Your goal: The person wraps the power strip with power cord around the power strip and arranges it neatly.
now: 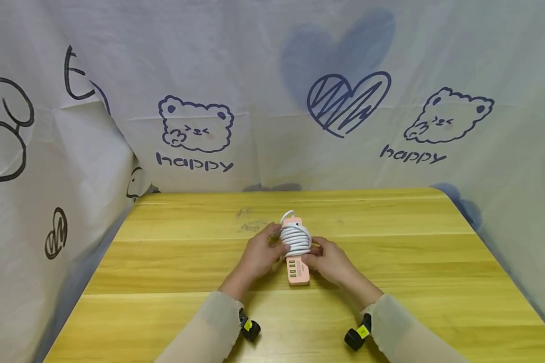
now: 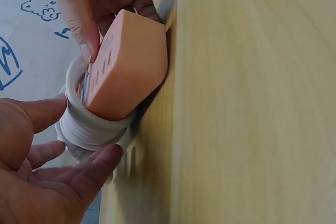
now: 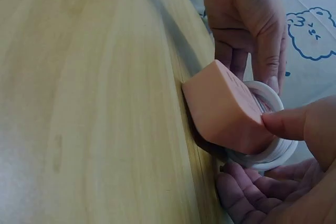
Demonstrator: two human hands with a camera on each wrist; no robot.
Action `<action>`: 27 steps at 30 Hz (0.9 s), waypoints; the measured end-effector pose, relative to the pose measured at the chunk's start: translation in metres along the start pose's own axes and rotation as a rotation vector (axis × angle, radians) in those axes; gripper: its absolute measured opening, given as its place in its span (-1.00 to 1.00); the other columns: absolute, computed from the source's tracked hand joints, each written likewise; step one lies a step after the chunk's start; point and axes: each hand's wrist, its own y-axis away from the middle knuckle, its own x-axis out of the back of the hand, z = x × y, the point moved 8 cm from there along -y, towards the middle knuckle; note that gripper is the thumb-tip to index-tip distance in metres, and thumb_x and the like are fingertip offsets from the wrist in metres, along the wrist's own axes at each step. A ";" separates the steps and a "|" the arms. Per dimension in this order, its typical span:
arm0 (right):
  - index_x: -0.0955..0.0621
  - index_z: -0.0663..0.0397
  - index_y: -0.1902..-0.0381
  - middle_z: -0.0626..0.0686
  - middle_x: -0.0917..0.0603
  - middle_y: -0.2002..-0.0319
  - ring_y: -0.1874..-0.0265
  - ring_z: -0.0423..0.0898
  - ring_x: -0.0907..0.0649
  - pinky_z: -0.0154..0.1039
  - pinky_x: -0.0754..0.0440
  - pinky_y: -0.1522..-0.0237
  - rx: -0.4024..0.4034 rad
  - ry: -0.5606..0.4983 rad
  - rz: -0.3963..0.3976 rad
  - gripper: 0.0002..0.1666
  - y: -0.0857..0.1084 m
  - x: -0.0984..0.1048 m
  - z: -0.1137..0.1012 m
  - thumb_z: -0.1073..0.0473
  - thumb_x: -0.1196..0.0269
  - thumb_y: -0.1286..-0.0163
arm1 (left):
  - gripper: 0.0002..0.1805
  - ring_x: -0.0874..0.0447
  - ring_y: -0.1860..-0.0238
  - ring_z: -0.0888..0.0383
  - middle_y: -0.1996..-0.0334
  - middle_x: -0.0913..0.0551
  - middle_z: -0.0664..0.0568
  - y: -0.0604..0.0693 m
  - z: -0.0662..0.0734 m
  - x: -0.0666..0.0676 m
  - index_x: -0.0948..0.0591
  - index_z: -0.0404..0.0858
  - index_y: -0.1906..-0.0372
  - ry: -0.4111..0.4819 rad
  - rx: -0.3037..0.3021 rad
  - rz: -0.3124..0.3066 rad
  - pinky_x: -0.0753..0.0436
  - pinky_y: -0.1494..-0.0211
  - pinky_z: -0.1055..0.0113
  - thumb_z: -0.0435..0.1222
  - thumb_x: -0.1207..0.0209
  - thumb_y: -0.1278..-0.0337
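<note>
A pink power strip [image 1: 298, 275] lies on the wooden table, its long side running away from me. White cord [image 1: 295, 239] is wound round its middle in several turns, with a loop standing out at the far end. My left hand [image 1: 261, 252] holds the wound cord from the left, thumb on top and fingers along the side. From the right, my right hand [image 1: 333, 259] grips the strip, its thumb [image 3: 286, 124] on the pink top beside the coil. Small green-edged ports show on the near part. The cord's plug cannot be made out.
The yellow wood-grain table [image 1: 163, 262] spreads out on both sides of the hands. Behind it and to the left hangs a pale cloth [image 1: 263, 141] printed with bears and hearts. Each sleeve cuff bears a small black wrist camera [image 1: 250, 328].
</note>
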 end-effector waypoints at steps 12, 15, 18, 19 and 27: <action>-0.51 0.30 -0.40 0.13 -0.73 0.03 0.17 -0.06 -0.68 -0.17 -0.67 0.17 0.000 0.094 0.046 -0.15 0.000 0.002 -0.005 -0.18 -0.42 -0.41 | -0.22 -0.73 -0.17 -0.07 -0.49 -0.47 -0.18 0.003 0.001 0.005 -0.26 -0.13 -0.65 0.005 0.000 -0.008 -0.76 0.10 0.22 -0.16 -0.30 -0.47; -0.57 0.31 -0.30 0.10 -0.72 0.14 0.26 -0.07 -0.66 -0.21 -0.62 0.27 0.001 0.097 0.063 -0.17 0.001 0.001 -0.006 -0.21 -0.47 -0.35 | -0.22 -0.70 -0.23 -0.09 -0.53 -0.42 -0.16 0.003 0.002 0.006 -0.26 -0.15 -0.65 0.000 -0.009 -0.007 -0.75 0.00 0.21 -0.16 -0.30 -0.47; -0.59 0.32 -0.26 0.09 -0.72 0.20 0.32 -0.08 -0.65 -0.24 -0.59 0.33 -0.004 0.092 0.064 -0.18 0.002 -0.001 -0.006 -0.21 -0.49 -0.32 | -0.22 -0.70 -0.24 -0.10 -0.57 -0.36 -0.13 0.003 0.002 0.007 -0.26 -0.15 -0.65 -0.008 -0.014 -0.001 -0.75 -0.10 0.13 -0.16 -0.30 -0.47; -0.60 0.33 -0.25 0.08 -0.72 0.21 0.32 -0.09 -0.65 -0.25 -0.59 0.34 -0.003 0.092 0.063 -0.18 0.002 -0.001 -0.006 -0.21 -0.49 -0.33 | -0.22 -0.69 -0.25 -0.10 -0.58 -0.36 -0.12 0.003 0.003 0.008 -0.26 -0.15 -0.65 -0.020 -0.016 0.007 -0.73 -0.15 0.09 -0.16 -0.30 -0.47; -0.71 0.29 0.03 0.07 -0.74 0.36 0.44 -0.10 -0.68 -0.23 -0.67 0.43 -0.008 0.006 0.027 -0.49 0.005 -0.011 -0.006 -0.10 -0.43 -0.42 | -0.22 -0.72 -0.19 -0.06 -0.59 -0.34 -0.09 0.005 0.000 0.012 -0.29 -0.12 -0.64 -0.056 0.011 0.040 -0.72 -0.15 0.10 -0.12 -0.31 -0.45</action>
